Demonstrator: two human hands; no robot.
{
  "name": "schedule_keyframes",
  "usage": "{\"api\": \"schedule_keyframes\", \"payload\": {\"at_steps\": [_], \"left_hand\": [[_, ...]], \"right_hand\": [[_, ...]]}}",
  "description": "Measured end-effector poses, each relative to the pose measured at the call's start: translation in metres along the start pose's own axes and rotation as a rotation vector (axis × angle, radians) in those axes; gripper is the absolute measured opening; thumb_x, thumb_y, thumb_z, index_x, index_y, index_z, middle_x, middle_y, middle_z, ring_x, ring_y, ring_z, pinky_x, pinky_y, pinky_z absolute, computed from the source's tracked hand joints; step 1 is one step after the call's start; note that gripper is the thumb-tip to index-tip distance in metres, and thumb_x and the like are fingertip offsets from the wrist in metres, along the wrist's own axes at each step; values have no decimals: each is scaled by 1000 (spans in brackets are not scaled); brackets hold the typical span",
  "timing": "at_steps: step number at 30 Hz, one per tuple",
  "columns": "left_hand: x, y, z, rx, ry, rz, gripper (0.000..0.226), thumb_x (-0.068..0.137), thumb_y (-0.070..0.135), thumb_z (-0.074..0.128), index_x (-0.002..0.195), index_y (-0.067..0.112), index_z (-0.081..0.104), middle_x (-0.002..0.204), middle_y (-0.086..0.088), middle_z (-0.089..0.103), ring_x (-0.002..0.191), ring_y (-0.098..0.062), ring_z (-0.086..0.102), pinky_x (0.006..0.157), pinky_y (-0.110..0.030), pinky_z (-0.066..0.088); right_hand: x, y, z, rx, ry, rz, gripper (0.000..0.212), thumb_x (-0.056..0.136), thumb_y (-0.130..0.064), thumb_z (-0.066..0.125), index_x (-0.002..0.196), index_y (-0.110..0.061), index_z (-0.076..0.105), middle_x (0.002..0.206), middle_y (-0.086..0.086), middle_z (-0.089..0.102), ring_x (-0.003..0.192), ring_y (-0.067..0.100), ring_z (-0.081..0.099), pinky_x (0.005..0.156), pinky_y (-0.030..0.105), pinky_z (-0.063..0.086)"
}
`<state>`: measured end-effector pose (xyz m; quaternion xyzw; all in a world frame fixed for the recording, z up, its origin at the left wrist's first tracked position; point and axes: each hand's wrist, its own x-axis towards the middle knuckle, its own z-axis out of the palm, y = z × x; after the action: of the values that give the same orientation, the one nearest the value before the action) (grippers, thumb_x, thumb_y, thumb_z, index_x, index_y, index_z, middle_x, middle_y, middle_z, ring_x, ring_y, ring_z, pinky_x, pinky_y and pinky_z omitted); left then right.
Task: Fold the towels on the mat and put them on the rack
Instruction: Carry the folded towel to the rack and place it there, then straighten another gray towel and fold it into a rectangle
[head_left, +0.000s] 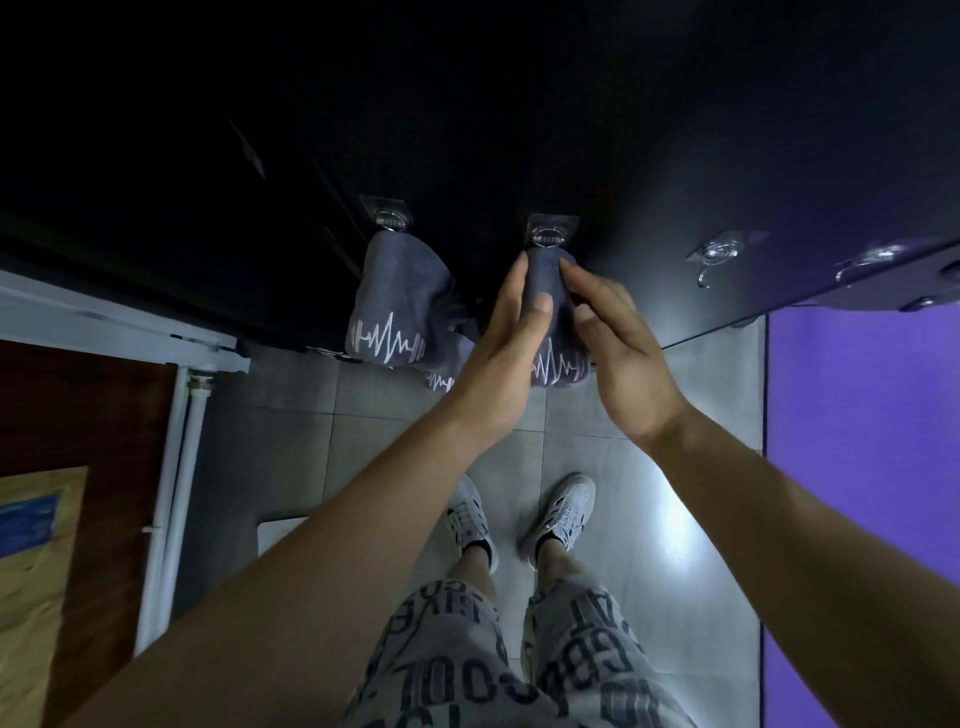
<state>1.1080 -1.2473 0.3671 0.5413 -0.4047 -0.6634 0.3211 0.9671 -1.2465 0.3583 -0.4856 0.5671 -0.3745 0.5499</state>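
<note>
Grey terry right towel (550, 291) is up against the dark wall, top bunched right under the middle hook (553, 236). Can't tell if the cloth is actually caught on the hook or only held there. Left hand (498, 353) grasps it: thumb across the front, fingers up along its left edge. Right hand (618, 338) is relaxed and flat, straight fingertips touching the towel's upper right, holding nothing. Left towel (400, 306) hangs from the left hook (387, 218), just beside. Spare hook (714, 257) further right is bare.

Risks, my read:
- Letting go before the hook bites: towel slides off and drops to the tile floor (291, 415). Cause: small hook, thick bunched fold, no loop visible.
- Tugging down to straighten: hook plate looks stick-on, so it could peel off the wall.
- All the weight on one point: fold may open, since the embroidered bottom edge flares out.
- Left forearm passes close to the left towel. A brush on the way out could knock that one off too.
</note>
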Motion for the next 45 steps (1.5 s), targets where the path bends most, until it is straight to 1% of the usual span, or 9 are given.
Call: {"api": "schedule_keyframes", "payload": {"at_steps": [3, 5, 9, 12, 14, 19, 25, 33, 45], "left_hand": [[2, -5, 2, -26, 48, -5, 84, 88, 64, 47, 160, 32, 19, 164, 5, 28, 149, -9, 31, 123, -45, 29], [5, -7, 3, -33, 78, -38, 84, 86, 66, 50, 158, 30, 24, 160, 1, 36, 145, -13, 39, 119, -48, 35], [7, -4, 3, 38, 105, -81, 84, 83, 64, 57, 156, 33, 28, 152, 1, 47, 137, -13, 49, 115, -46, 41], [1, 2, -5, 129, 98, -100, 75, 89, 59, 58, 155, 37, 29, 148, 9, 51, 133, -8, 51, 114, -43, 41], [-3, 14, -10, 350, 147, -114, 68, 94, 54, 57, 154, 34, 31, 148, 8, 51, 132, -10, 50, 112, -37, 39], [-21, 51, -6, 934, 346, 200, 40, 96, 40, 54, 133, 24, 54, 135, -1, 55, 124, -23, 54, 102, -45, 47], [-20, 66, 41, 1262, -54, 441, 38, 99, 39, 50, 131, 21, 57, 132, -4, 54, 124, -27, 49, 101, -44, 45], [-27, 27, 137, 1533, -575, 462, 47, 97, 50, 50, 136, 23, 52, 134, -8, 53, 124, -32, 50, 102, -44, 39], [-115, -80, 376, 1818, -1202, 808, 57, 95, 55, 50, 140, 20, 49, 137, -13, 53, 129, -35, 49, 105, -47, 38]], "right_hand": [[5, 6, -4, 110, 40, 106, 40, 96, -21, 48, 133, -24, 62, 138, 4, 56, 132, 19, 53, 112, 47, 43], [5, 10, -6, 92, 37, 124, 40, 96, -26, 48, 134, -27, 61, 139, 3, 55, 133, 22, 52, 112, 53, 42], [-1, 17, -10, 19, -76, 106, 44, 104, -19, 45, 147, -27, 48, 147, -10, 47, 136, 0, 46, 116, 33, 40], [-4, 23, -23, -110, -101, 119, 43, 102, -32, 50, 145, -32, 51, 146, -8, 52, 131, 2, 52, 112, 36, 44], [-13, 24, -38, -238, -45, 125, 41, 104, -31, 51, 145, -25, 53, 140, -8, 56, 115, -13, 56, 99, 13, 45], [-54, 26, -68, -664, 82, 68, 37, 102, -28, 54, 138, -21, 57, 131, -2, 63, 120, 15, 57, 94, 14, 39], [-127, 52, -78, -951, 92, 225, 43, 95, -27, 61, 137, -16, 58, 137, 8, 61, 124, 34, 55, 104, 47, 46], [-252, 91, -72, -872, 399, 579, 48, 92, -42, 61, 137, -25, 57, 136, 1, 61, 128, 30, 51, 107, 46, 38], [-437, 152, -81, -484, 976, 966, 51, 89, -44, 66, 135, -25, 58, 134, 3, 58, 129, 30, 47, 106, 47, 35]]}}
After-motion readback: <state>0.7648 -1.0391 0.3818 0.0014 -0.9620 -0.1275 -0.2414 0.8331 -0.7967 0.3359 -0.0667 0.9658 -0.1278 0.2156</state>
